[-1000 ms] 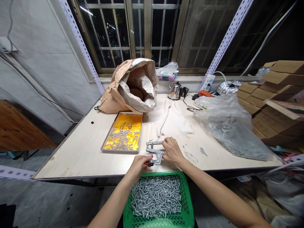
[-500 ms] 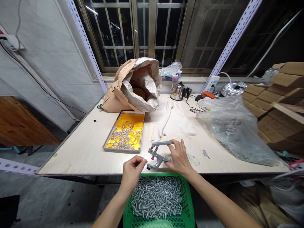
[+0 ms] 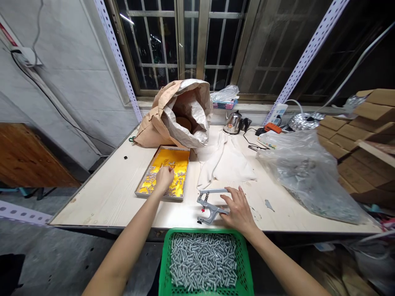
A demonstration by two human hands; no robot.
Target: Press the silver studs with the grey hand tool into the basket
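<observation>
- the right hand (image 3: 238,207) holds the gray hand tool (image 3: 215,211) by its handle end, near the table's (image 3: 101,197) near edge, just past the green basket (image 3: 205,231). the tool's mouth points left and is wide open.
- those fingers are spread, with a light grip. this likely lets the two handles sit apart.
- the left hand (image 3: 165,177) is over the shallow box (image 3: 154,197), left of the tool. its fingers are curled in; i cannot tell if they hold anything.
- the box's low walls probably stop the small silver pieces (image 3: 149,181) from rolling away.
- the basket, full of silver screws (image 3: 202,261), is on the near side, maybe for easy reach.
- the left arm reaches out far; the right arm slants in from the near right.
</observation>
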